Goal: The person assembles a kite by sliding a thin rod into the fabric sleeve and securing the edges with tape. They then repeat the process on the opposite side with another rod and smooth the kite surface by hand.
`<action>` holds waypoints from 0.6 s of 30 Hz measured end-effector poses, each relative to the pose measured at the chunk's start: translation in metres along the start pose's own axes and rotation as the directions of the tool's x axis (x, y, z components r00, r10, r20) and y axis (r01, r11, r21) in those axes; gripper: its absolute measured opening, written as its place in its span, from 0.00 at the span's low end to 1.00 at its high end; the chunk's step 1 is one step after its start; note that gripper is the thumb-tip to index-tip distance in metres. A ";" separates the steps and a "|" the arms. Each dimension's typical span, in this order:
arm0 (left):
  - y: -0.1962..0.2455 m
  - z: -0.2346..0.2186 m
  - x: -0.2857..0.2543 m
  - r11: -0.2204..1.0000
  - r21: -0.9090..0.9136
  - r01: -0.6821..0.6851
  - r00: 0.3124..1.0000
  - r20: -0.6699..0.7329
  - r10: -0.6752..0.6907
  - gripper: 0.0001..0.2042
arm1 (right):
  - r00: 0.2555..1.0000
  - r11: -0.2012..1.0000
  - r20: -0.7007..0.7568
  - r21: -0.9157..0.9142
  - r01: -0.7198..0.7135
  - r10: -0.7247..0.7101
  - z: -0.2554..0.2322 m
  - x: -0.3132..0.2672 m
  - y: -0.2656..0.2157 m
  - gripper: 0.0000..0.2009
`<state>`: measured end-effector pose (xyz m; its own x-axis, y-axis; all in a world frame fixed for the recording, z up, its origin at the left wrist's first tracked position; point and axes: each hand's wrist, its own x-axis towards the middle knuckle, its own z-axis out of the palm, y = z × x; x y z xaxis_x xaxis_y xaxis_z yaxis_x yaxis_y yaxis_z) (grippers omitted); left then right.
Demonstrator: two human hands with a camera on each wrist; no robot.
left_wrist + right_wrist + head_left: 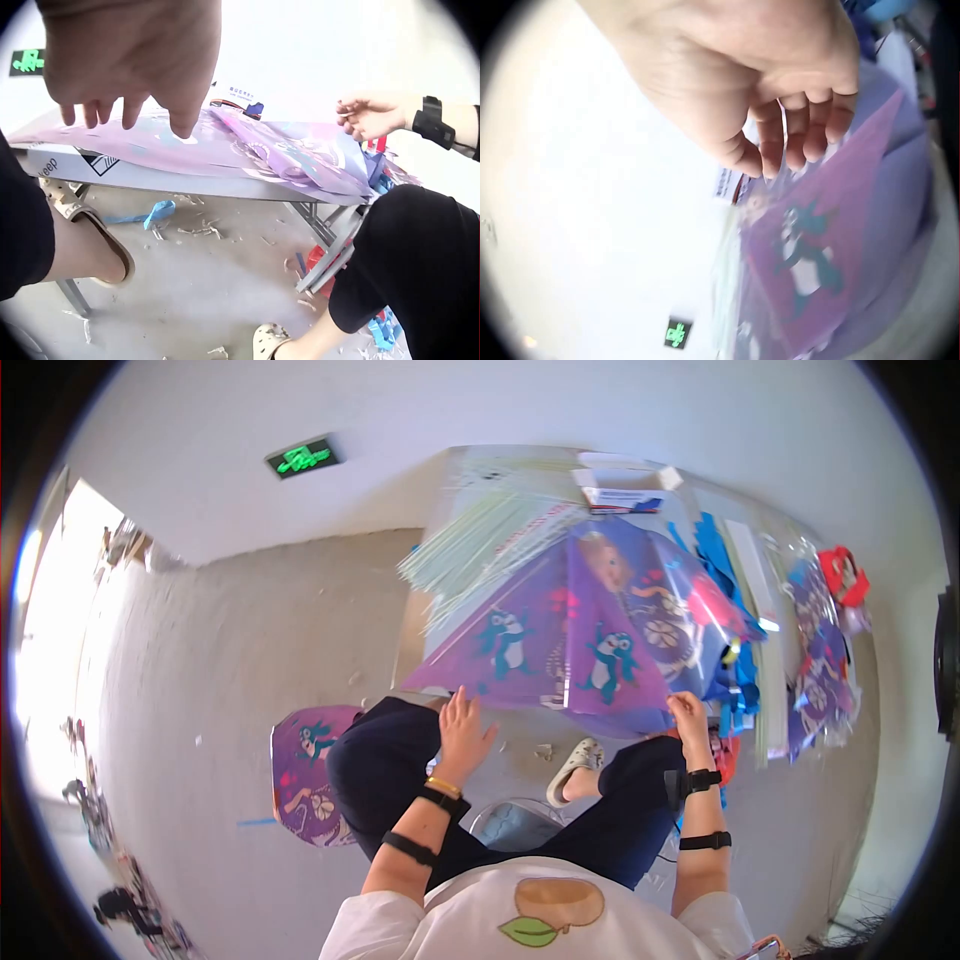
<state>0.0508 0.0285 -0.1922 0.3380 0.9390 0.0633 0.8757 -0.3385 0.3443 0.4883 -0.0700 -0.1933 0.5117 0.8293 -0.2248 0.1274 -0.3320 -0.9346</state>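
Note:
A thin purple triangular sheet (510,650), like a kite sail printed with penguins, lies spread over the table, one side folded across its middle. At its near left edge my left hand (464,738) hovers with fingers extended. In the left wrist view that hand (131,60) hangs over the sheet (187,146), fingers pointing down. My right hand (690,722) is by the sheet's near right corner. Its fingers are loosely bent, thumb close to the forefinger, in the right wrist view (780,90); nothing shows between them. The pink corner flap (817,247) lies beyond its fingertips.
Thin pale sticks (480,545) lie at the table's back left, with an open white box (625,490) behind. Blue strips (715,560) and bagged printed sheets (825,680) are on the right. Another printed sheet (305,780) is beside the left knee. Scraps litter the floor (202,262).

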 end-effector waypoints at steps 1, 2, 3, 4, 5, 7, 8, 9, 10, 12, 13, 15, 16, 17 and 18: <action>-0.003 0.000 0.007 1.000 -0.006 0.008 1.000 -0.006 -0.008 0.34 | 0.996 1.000 0.085 0.010 -0.010 0.009 0.028 0.002 -0.032 0.05; -0.007 0.000 0.013 1.000 -0.016 0.011 1.000 -0.012 -0.011 0.34 | 0.978 0.999 0.205 0.021 0.027 -0.031 0.057 0.005 -0.060 0.06; -0.010 0.000 0.019 0.999 -0.030 0.034 0.999 -0.020 -0.035 0.34 | 0.945 0.997 0.322 0.060 0.043 -0.060 0.087 0.007 -0.088 0.06; -0.013 0.000 0.023 0.998 -0.027 0.050 0.998 -0.038 -0.051 0.34 | 0.914 0.993 0.395 -0.030 0.118 -0.096 0.117 0.010 -0.111 0.06; -0.016 0.002 0.025 0.998 -0.026 0.065 0.996 -0.053 -0.066 0.34 | 0.857 0.984 0.501 -0.060 0.169 -0.117 0.147 0.018 -0.122 0.06; -0.025 0.003 0.030 0.995 -0.028 0.093 0.994 -0.062 -0.094 0.34 | 0.754 0.969 0.638 -0.045 0.241 -0.158 0.212 0.031 -0.136 0.06; -0.030 0.003 0.031 0.995 -0.010 0.100 0.993 -0.067 -0.100 0.34 | 0.690 0.963 0.703 -0.031 0.269 -0.170 0.245 0.036 -0.144 0.06; -0.034 0.003 0.032 0.993 -0.024 0.118 0.991 -0.065 -0.119 0.34 | 0.652 0.957 0.743 -0.055 0.286 -0.152 0.274 0.042 -0.146 0.06; -0.038 0.003 0.034 0.990 -0.027 0.140 0.989 -0.051 -0.141 0.35 | 0.613 0.950 0.779 -0.078 0.302 -0.131 0.301 0.048 -0.145 0.07; -0.042 0.004 0.034 0.984 -0.041 0.176 0.984 -0.030 -0.177 0.35 | 0.567 0.955 0.821 -0.117 0.273 -0.061 0.348 0.060 -0.138 0.08; -0.042 0.004 0.035 0.981 -0.038 0.188 0.982 -0.028 -0.189 0.35 | 0.561 0.953 0.827 -0.131 0.272 -0.046 0.365 0.064 -0.136 0.08; -0.043 0.002 0.037 0.976 -0.043 0.215 0.976 -0.024 -0.216 0.36 | 0.497 0.902 0.867 -0.237 0.362 0.028 0.395 0.072 -0.134 0.07; -0.043 0.001 0.037 0.975 -0.040 0.221 0.975 -0.019 -0.221 0.36 | 0.488 0.899 0.872 -0.246 0.362 0.042 0.406 0.077 -0.132 0.07; -0.042 0.000 0.037 0.974 -0.036 0.225 0.974 -0.015 -0.226 0.36 | 0.457 0.884 0.887 -0.266 0.385 0.068 0.416 0.081 -0.129 0.07; -0.042 -0.001 0.037 0.971 -0.050 0.233 0.972 -0.007 -0.233 0.36 | 0.426 0.867 0.900 -0.284 0.409 0.094 0.425 0.084 -0.129 0.07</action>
<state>0.0262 0.0779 -0.2033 0.1218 0.9925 -0.0121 0.9120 -0.1071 0.3959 0.1535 0.2335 -0.2084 -0.5344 0.7269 -0.4313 0.5612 -0.0764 -0.8241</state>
